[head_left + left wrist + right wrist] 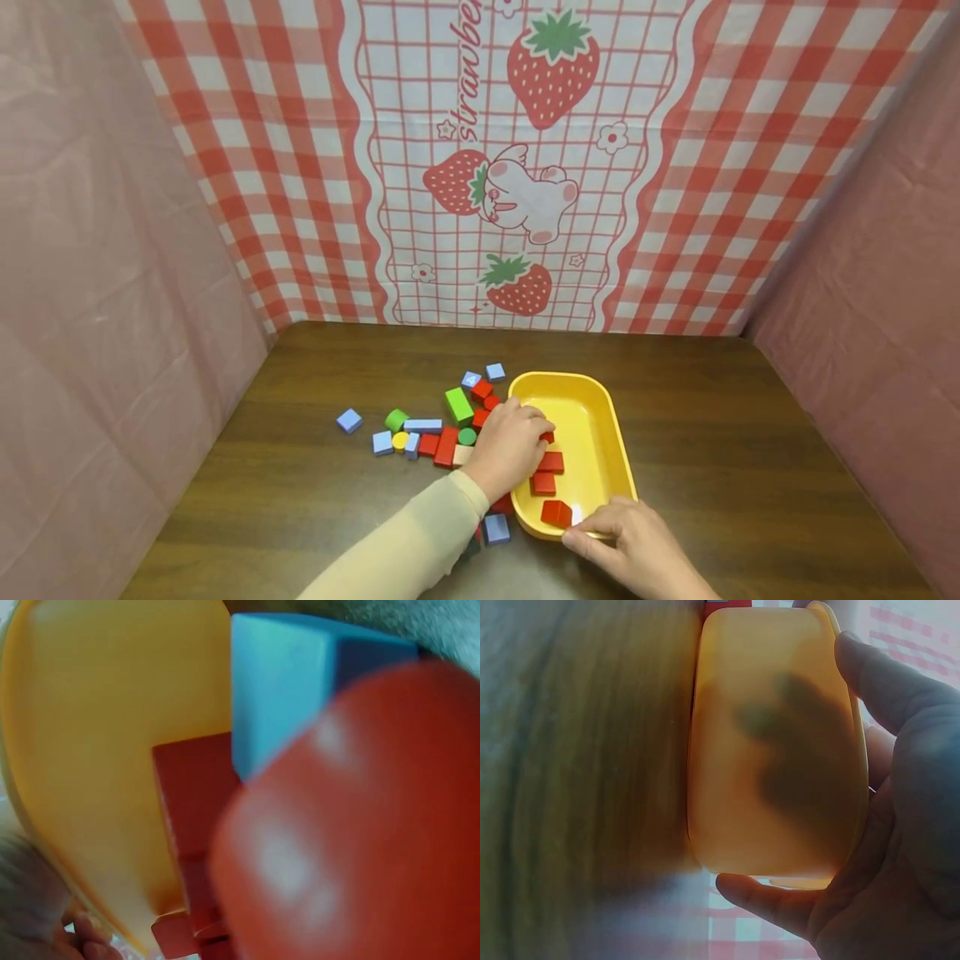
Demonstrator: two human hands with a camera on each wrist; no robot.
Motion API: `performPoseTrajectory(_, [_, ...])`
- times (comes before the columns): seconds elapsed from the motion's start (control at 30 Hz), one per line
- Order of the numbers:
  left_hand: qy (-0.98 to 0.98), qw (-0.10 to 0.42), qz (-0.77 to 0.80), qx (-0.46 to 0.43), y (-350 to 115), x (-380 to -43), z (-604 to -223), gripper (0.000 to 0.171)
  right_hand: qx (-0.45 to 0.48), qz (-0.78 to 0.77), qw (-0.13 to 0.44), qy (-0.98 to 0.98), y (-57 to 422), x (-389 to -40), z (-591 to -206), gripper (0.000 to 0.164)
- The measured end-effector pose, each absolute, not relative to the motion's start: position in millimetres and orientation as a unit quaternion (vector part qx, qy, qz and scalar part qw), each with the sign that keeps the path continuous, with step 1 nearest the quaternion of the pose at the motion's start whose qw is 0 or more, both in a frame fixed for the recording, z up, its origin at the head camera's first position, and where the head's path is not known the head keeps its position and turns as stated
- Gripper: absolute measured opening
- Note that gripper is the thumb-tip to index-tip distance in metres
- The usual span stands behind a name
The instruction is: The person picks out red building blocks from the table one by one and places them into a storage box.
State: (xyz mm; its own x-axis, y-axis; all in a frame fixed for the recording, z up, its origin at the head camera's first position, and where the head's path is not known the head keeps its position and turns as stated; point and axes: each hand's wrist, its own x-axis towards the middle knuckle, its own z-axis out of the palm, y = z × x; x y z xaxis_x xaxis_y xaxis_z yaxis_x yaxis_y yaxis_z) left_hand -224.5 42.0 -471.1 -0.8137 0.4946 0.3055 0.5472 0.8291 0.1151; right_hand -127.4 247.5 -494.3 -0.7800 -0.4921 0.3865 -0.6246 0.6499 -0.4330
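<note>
A yellow plastic tray point(588, 437) stands on the table with several red blocks point(543, 483) inside. My left hand point(512, 442) reaches over the tray's left rim, its curled fingers gripping a red block point(549, 437) above the tray floor. Most of that block is hidden by the fingers. My right hand point(633, 537) pinches the tray's near right corner, thumb and fingers at the rim. From the right wrist view, the fingers spread around the tray's outer wall point(772, 802). Close to the left wrist camera are a blue block point(277, 682) and a large, blurred red shape point(360, 825).
Left of the tray lies a loose spread of wooden blocks, among them a light green block point(459, 407), a long blue block point(423, 426) and a yellow round piece point(401, 442). One blue block point(497, 529) sits near the tray's front left. A checked cloth point(300, 208) hangs behind the table.
</note>
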Motion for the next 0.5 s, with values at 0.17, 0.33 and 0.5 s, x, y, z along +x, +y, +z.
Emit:
performPoseTrajectory(0.17, [-0.965,0.098,-0.105,-0.22,45.0,-225.6,-474.1,0.012,0.313,0.283,0.121,-0.899,247.6,-127.1,-494.4,0.006])
performPoseTrajectory(0.33, [-0.973,0.088,-0.075,-0.199,48.2,-226.2,-473.1,0.01,0.314,0.284,0.123,-0.898,247.8,-127.6,-494.5,0.005])
performPoseTrajectory(0.5, [-0.976,0.101,-0.045,-0.189,49.5,-224.2,-475.9,0.02,0.318,0.285,0.125,-0.896,247.4,-128.0,-495.2,0.005])
